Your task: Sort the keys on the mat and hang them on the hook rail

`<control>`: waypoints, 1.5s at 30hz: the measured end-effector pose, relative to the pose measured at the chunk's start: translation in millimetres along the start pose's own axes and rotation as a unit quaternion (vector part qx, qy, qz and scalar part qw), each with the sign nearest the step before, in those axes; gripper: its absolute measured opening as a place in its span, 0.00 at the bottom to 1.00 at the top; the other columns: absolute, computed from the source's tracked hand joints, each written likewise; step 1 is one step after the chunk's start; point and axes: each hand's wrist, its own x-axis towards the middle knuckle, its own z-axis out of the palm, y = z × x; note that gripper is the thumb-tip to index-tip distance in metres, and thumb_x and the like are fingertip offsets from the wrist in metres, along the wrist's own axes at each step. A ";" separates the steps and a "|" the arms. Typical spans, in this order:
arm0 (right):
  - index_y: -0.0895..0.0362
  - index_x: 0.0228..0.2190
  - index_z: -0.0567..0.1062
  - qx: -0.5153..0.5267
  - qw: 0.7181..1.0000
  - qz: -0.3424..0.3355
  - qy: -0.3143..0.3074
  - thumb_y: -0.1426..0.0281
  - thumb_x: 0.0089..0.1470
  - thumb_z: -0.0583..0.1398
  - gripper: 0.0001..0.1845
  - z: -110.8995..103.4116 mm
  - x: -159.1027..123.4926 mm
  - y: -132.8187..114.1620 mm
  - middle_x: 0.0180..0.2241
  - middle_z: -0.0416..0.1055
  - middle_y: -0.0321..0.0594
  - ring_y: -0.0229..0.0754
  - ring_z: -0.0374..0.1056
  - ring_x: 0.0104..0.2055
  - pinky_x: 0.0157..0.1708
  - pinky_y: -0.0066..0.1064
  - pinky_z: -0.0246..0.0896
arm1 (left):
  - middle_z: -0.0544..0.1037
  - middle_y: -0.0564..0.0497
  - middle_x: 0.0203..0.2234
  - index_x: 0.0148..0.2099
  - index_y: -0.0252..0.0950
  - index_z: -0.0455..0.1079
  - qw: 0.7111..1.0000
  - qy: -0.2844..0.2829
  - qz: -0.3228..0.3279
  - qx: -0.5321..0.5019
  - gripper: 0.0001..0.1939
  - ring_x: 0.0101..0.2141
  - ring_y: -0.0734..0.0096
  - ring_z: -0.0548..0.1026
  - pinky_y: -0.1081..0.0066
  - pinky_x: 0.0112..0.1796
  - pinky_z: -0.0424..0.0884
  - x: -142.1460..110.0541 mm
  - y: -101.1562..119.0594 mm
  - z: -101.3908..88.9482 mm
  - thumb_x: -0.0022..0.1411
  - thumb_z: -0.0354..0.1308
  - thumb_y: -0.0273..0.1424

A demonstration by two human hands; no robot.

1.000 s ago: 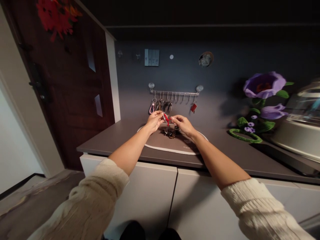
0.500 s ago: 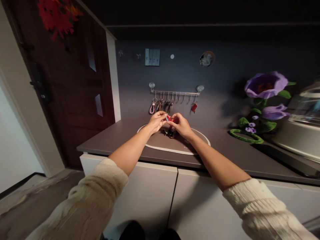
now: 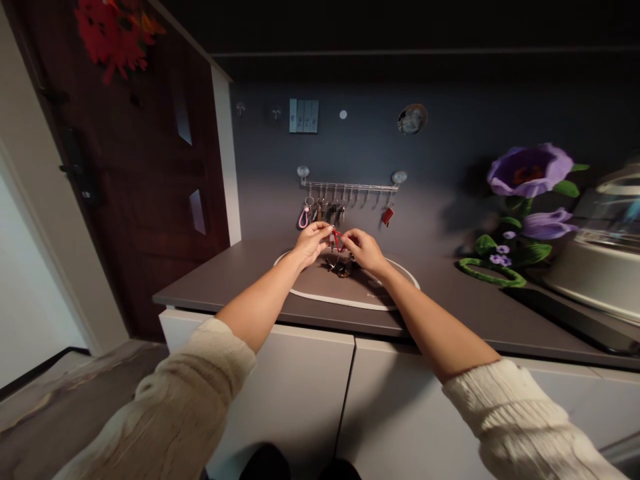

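Observation:
My left hand (image 3: 313,245) is closed in a pinch at one end of a thin red strap (image 3: 337,241). My right hand (image 3: 366,251) pinches the strap's other side, so it spans the small gap between my fingertips. Something small and metallic shows by my left fingertips, too small to make out. Just below my hands, a dark, shiny cluster (image 3: 341,269), possibly keys, is on the oval mat (image 3: 330,293). Behind them, a clear hook rail (image 3: 350,185) on the wall carries several bunches of keys (image 3: 342,212), a pink loop (image 3: 304,217) and a red tag (image 3: 388,215).
The dark countertop (image 3: 200,280) runs above white cabinet doors (image 3: 285,373). At right stand purple crocheted flowers (image 3: 530,170) and a white appliance with a clear dome (image 3: 595,260). A dark red door (image 3: 150,200) is at left, and a shelf overhangs the wall.
My right fingers have shifted along the red item, which now stretches visibly as a strap between my hands; before, it was bunched up in my fingers. My left hand has barely moved.

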 end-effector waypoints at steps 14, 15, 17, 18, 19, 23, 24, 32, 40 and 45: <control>0.55 0.27 0.67 0.381 0.916 0.125 0.033 0.59 0.42 0.59 0.13 -8.5 3.9 -5.2 0.37 0.73 0.39 0.38 0.67 0.38 0.39 0.31 0.60 | 0.70 0.54 0.23 0.29 0.32 0.65 0.991 -0.067 -0.096 0.066 0.11 0.27 0.77 0.70 0.64 0.36 0.70 -9.3 -5.3 3.0 0.45 0.64 0.27; 0.54 0.28 0.67 0.391 0.911 0.129 0.029 0.59 0.42 0.59 0.13 -9.4 3.2 -6.4 0.37 0.73 0.39 0.39 0.67 0.39 0.39 0.31 0.61 | 0.70 0.54 0.24 0.29 0.32 0.65 0.988 -0.079 -0.107 0.077 0.11 0.28 0.76 0.71 0.64 0.37 0.69 -10.1 -5.9 3.2 0.45 0.65 0.28; 0.53 0.29 0.65 0.415 0.899 0.136 0.024 0.58 0.43 0.59 0.14 -10.9 2.3 -8.3 0.35 0.73 0.38 0.40 0.68 0.40 0.39 0.32 0.61 | 0.71 0.54 0.23 0.29 0.32 0.65 0.984 -0.095 -0.120 0.096 0.12 0.28 0.76 0.72 0.65 0.37 0.69 -11.6 -6.6 3.6 0.44 0.65 0.29; 0.53 0.30 0.65 0.427 0.894 0.139 0.022 0.58 0.43 0.59 0.14 -11.6 2.1 -8.8 0.35 0.73 0.38 0.40 0.68 0.41 0.39 0.32 0.61 | 0.71 0.54 0.23 0.29 0.32 0.65 0.982 -0.101 -0.122 0.103 0.12 0.28 0.76 0.72 0.65 0.38 0.69 -12.2 -6.6 4.0 0.44 0.65 0.29; 0.52 0.30 0.64 0.435 0.889 0.142 0.021 0.58 0.43 0.59 0.14 -12.1 2.0 -9.1 0.34 0.73 0.37 0.41 0.69 0.41 0.39 0.33 0.62 | 0.71 0.54 0.23 0.29 0.32 0.65 0.981 -0.104 -0.123 0.108 0.12 0.28 0.77 0.72 0.66 0.38 0.68 -12.8 -6.2 4.3 0.44 0.65 0.29; 0.51 0.33 0.65 0.454 0.877 0.150 0.040 0.59 0.44 0.60 0.14 -13.6 3.2 -8.6 0.33 0.73 0.35 0.41 0.70 0.39 0.38 0.34 0.63 | 0.73 0.53 0.25 0.30 0.32 0.66 0.981 -0.104 -0.117 0.118 0.13 0.29 0.77 0.72 0.67 0.39 0.68 -14.7 -3.6 5.9 0.44 0.65 0.31; 0.50 0.34 0.65 0.461 0.873 0.151 0.047 0.59 0.44 0.60 0.14 -14.0 3.6 -8.4 0.32 0.72 0.35 0.40 0.70 0.38 0.38 0.34 0.64 | 0.73 0.52 0.25 0.30 0.32 0.66 0.981 -0.099 -0.114 0.121 0.13 0.29 0.77 0.72 0.68 0.39 0.68 -14.7 -2.9 6.0 0.44 0.65 0.31; 0.49 0.39 0.67 0.465 0.872 0.145 0.053 0.65 0.42 0.63 0.20 -17.9 2.7 -5.4 0.30 0.71 0.32 0.33 0.66 0.26 0.26 0.27 0.63 | 0.73 0.51 0.22 0.27 0.33 0.68 0.984 0.011 -0.047 0.170 0.12 0.25 0.78 0.70 0.76 0.28 0.65 -7.4 -7.5 1.3 0.45 0.63 0.36; 0.54 0.31 0.64 0.416 0.894 0.147 0.082 0.63 0.37 0.65 0.19 -18.1 5.3 5.6 0.31 0.73 0.35 0.30 0.59 0.21 0.19 0.23 0.53 | 0.69 0.53 0.17 0.20 0.35 0.66 0.900 0.054 0.106 0.420 0.11 0.22 0.74 0.66 0.73 0.29 0.60 -7.6 -21.1 -8.4 0.49 0.56 0.35; 0.56 0.31 0.67 0.403 0.896 0.161 0.091 0.64 0.38 0.64 0.17 -23.9 16.9 12.7 0.36 0.73 0.38 0.29 0.58 0.21 0.19 0.23 0.53 | 0.70 0.52 0.19 0.20 0.36 0.66 0.852 0.041 0.152 0.500 0.10 0.23 0.74 0.65 0.73 0.30 0.58 -7.1 -25.9 -12.2 0.51 0.55 0.34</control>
